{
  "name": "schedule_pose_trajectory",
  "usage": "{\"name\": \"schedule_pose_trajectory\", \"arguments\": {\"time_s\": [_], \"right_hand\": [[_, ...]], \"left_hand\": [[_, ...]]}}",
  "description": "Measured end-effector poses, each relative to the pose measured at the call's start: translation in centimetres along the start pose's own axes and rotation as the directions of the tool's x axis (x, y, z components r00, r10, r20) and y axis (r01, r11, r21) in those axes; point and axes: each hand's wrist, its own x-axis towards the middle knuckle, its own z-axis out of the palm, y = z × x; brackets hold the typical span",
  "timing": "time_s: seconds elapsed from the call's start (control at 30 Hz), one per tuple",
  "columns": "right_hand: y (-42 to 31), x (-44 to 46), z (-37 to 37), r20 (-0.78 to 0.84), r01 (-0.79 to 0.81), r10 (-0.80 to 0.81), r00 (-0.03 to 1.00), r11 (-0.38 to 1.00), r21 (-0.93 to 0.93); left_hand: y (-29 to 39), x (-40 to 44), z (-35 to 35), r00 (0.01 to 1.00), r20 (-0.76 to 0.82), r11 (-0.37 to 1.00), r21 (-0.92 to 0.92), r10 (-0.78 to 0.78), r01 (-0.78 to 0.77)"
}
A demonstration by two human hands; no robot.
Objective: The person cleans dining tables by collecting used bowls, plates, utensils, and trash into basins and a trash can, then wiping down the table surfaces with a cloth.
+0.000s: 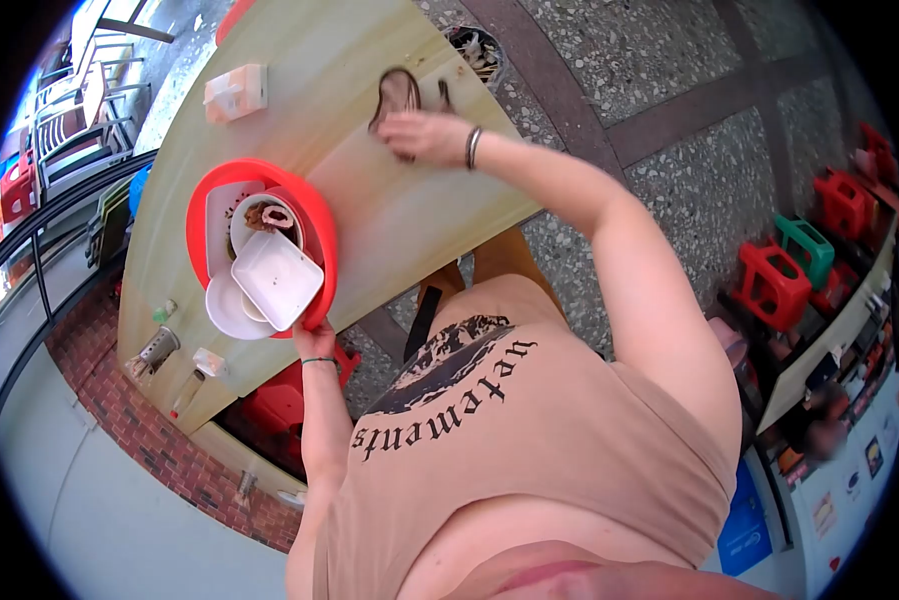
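A red basin (330,240) at the table's near edge holds white dishes, a bowl with food scraps and a white rectangular tray (277,279). My left hand (315,340) is closed on the basin's lower rim. Farther right on the pale table (359,190), my right hand (421,136) is blurred, its fingers closed on a dark-edged brownish cloth (399,92). Small scraps and a dark streak lie beside this hand, near the table's edge.
A tissue pack (236,93) lies on the table's far part. Below the right edge stands a bin (476,54) with waste. A metal container (159,345) and bottle are at the left end. Red stools (772,287) stand at the right.
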Motion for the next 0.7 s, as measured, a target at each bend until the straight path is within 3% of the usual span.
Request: {"name": "schedule_pose_trajectory", "arguments": {"time_s": [0.03, 0.07, 0.1, 0.23, 0.5, 0.63, 0.7], "right_hand": [[-1.9, -0.2, 1.5, 0.015, 0.062, -0.061, 0.998, 0.989, -0.137], [-3.6, -0.3, 2.1, 0.238, -0.005, 0.001, 0.971, 1.0, 0.02], [-4.6, -1.9, 4.5, 0.17, -0.071, 0.071, 0.983, 0.997, -0.009], [-0.5, -0.8, 2.9, 0.083, -0.207, 0.216, 0.973, 0.973, -0.104], [8.2, -2.1, -0.3, -0.095, -0.344, 0.333, 0.938, 0.928, -0.143], [10.1, -1.5, -1.5, -0.201, -0.449, 0.413, 0.888, 0.873, -0.189], [10.2, -0.9, -2.0, -0.297, -0.556, 0.504, 0.811, 0.822, -0.124]], "left_hand": [[-0.3, 0.1, 0.1, 0.999, -0.032, 1.0, 0.001, 0.014, -0.014], [-0.5, 0.1, 0.6, 0.998, -0.062, 1.0, 0.0, 0.029, -0.029], [-0.6, -0.5, 1.4, 0.998, -0.057, 0.999, -0.002, 0.035, -0.035], [-0.9, -1.3, 2.5, 0.992, -0.121, 0.999, 0.034, 0.037, -0.033], [-1.2, -1.5, 3.0, 0.989, -0.146, 0.999, -0.021, 0.029, -0.033], [-1.1, -0.8, 2.0, 0.993, -0.113, 0.999, 0.0, 0.037, -0.037], [-0.9, -0.4, 1.4, 0.996, -0.087, 0.999, -0.033, 0.02, -0.023]]}}
